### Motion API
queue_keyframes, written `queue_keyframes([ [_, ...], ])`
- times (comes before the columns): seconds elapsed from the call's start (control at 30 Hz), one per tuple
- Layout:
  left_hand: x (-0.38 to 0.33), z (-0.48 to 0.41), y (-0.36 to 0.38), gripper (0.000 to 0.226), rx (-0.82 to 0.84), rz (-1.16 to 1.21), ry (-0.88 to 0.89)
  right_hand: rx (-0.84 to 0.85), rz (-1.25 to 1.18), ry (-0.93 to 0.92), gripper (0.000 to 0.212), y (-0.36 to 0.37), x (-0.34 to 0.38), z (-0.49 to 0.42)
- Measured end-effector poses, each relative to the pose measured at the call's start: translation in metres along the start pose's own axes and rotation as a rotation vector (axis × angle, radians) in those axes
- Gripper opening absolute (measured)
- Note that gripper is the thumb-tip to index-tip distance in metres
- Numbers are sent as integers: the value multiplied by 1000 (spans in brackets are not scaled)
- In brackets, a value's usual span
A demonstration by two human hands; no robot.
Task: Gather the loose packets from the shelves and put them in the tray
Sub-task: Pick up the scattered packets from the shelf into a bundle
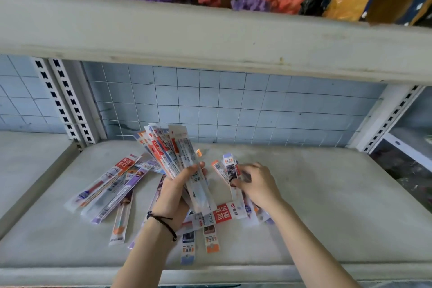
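Packet gathering, pale grey shelf (327, 194).
Your left hand (174, 190) clasps a fanned bundle of long plastic packets (168, 147); your right hand (258, 184) pinches 1 purple-topped packet (230, 166).

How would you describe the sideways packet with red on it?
Find the grey lower shelf, then the gap between the person's wrists. The packet lies crosswise there, red label showing, while its neighbours point toward the front edge.

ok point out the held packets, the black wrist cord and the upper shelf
held packets (163, 149): head view, middle of the fan
black wrist cord (163, 221): head view, strand over wrist
upper shelf (210, 37): head view, front edge
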State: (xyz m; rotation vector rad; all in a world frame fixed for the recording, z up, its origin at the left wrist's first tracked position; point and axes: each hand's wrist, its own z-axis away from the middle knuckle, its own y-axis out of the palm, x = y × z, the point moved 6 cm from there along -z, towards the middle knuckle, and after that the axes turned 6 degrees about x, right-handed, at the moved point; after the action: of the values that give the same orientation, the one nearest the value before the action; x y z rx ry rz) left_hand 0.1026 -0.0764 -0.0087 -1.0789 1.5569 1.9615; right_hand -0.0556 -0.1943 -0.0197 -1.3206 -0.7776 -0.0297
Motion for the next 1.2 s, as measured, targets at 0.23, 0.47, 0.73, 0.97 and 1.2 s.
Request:
queue_keyframes([
  [0.23, 8, -11, 5, 15, -25, 10, -30, 15, 172, 125, 64, -8, -13, 1],
  [0.47, 13, -14, 11, 29, 6, -16, -60, 10, -151, 139, 25, -14, -15, -1],
  [0.73, 17, -9, 21, 41, 118, 11, -62, -124, -683, 202, 27, -30, -39, 1],
  [0.97, 26, -11, 30, 47, 117, -74, -99, -74, -1079, 173, 14, -49, -43, 6],
  [1.2, 45, -20, 56, 45, 127, -125, -119, 57, -1293, 191, 13, -51, -61, 3],
])
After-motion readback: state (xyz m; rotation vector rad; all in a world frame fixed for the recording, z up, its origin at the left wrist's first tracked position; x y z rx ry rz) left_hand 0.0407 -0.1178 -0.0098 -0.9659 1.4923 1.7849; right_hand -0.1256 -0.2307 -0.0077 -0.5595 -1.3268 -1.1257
